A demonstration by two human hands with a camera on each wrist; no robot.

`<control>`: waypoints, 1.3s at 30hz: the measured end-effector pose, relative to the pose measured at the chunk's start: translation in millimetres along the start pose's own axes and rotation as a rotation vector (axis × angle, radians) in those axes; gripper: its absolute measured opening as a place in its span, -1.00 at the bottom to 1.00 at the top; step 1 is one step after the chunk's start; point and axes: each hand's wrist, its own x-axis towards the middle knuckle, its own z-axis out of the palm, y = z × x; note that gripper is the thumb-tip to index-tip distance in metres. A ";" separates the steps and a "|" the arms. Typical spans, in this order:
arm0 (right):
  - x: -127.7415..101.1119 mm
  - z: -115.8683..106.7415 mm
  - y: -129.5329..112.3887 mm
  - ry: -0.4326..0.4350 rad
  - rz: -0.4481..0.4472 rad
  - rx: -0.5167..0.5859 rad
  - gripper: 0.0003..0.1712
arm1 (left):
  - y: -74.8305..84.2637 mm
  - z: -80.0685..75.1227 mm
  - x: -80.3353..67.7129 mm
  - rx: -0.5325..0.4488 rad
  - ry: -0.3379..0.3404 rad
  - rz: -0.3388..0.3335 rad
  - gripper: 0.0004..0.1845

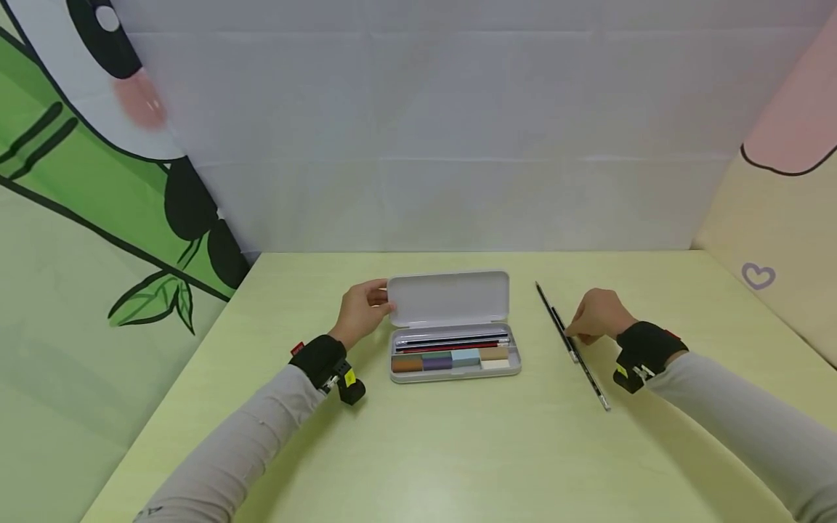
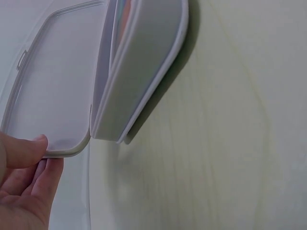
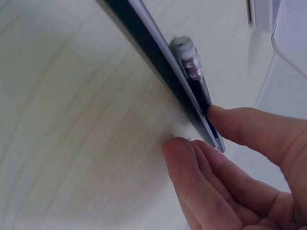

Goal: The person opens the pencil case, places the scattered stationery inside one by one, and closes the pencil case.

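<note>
Holding case lid (image 1: 448, 298) with left hand (image 1: 361, 311), right hand (image 1: 598, 314) pinching pens (image 1: 570, 346).

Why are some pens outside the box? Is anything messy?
Nothing is spilled or broken. The pencil case lies open with its lid held up by the left hand. Two pens lie slantwise on the table beside it, where the right hand pinches them.
</note>
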 end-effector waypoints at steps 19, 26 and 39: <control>-11.8 10.2 -9.6 0.014 0.036 0.019 -0.77 | 0.5 -2.7 -6.1 -0.023 -0.008 -0.009 -0.51; -10.8 11.5 -8.8 0.010 0.044 0.014 -0.76 | -0.9 -2.1 -6.5 -0.018 -0.004 -0.003 -0.52; -10.4 7.0 -10.0 -0.004 0.094 0.045 -0.79 | -2.3 -2.3 -5.3 -0.014 -0.006 0.013 -0.52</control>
